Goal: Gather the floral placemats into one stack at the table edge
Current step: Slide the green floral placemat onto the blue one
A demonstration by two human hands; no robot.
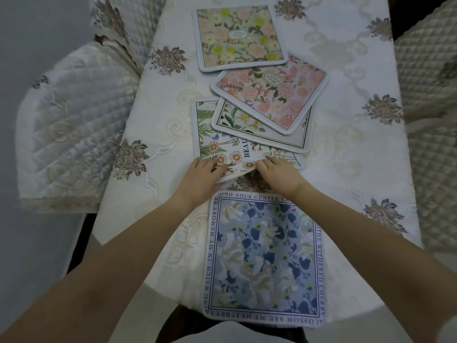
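Several floral placemats lie on the table. A blue one with lettered border sits at the near edge, overhanging it slightly. Beyond it a daisy-and-fern mat has its near edge lifted. My left hand pinches that edge, fingers on top. My right hand grips the same edge further right. A white-flower mat overlaps the daisy mat, a pink rose mat lies across that, and a yellow-and-peach mat lies farthest away.
An embroidered cream tablecloth covers the table. Quilted chair covers stand at the left and right. The table's near edge curves below my forearms.
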